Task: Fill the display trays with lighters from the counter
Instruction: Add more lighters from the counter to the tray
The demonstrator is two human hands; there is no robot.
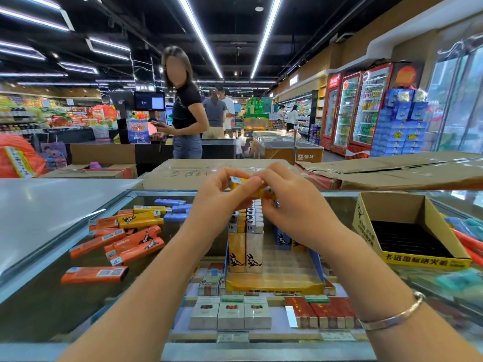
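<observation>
- We hold a yellow plastic lighter (pixel 251 188) between both hands, lying sideways above the blue-and-yellow cardboard display tray (pixel 274 286) that stands on the glass counter (pixel 52 307).
- Our left hand (pixel 222 197) curls its fingers and thumb round the lighter's left end; our right hand (pixel 295 202) pinches its right end, with a silver bangle (pixel 392 316) on that wrist.
- Inside the tray, yellow and white lighters (pixel 245 246) stand upright in rows along its left side, directly below the held lighter.
- Left of the tray, loose orange, yellow and blue lighters (pixel 130 236) lie flat in a scattered pile on the glass.
- Right of the tray sits a second yellow cardboard tray (pixel 366 218) showing a black ribbed insert.
- Beneath the tray, under the glass, we see rows of cigarette packs (pixel 231 314).
- Beyond the tray, flat brown cardboard boxes (pixel 183 172) lie along the counter's far edge.
</observation>
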